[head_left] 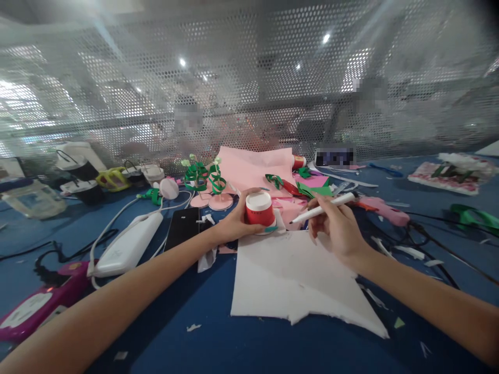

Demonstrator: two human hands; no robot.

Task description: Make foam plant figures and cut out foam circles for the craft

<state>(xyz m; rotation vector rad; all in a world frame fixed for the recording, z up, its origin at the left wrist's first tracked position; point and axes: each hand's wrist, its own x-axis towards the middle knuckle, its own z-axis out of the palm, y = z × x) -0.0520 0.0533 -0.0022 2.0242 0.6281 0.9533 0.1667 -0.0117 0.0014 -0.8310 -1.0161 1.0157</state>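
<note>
My left hand (pixel 235 220) is wrapped round a red paper cup (pixel 260 212) with a white end facing up. The cup stands at the far edge of a white foam sheet (pixel 300 278), which has a ragged near edge. In my right hand (pixel 338 228) is a white marker (pixel 320 210), held in a writing grip. Its dark tip points left toward the cup and stays a little apart from it. My right hand is over the sheet's far right part.
Pink paper (pixel 253 169), green paper (pixel 314 189) and a pink glue gun (pixel 384 210) lie behind and right. Green curled-paper plants (pixel 196 179) stand left of the pink paper. A white power bank (pixel 130 244), black phone (pixel 181 228) and purple power strip (pixel 37 306) lie left, among cables.
</note>
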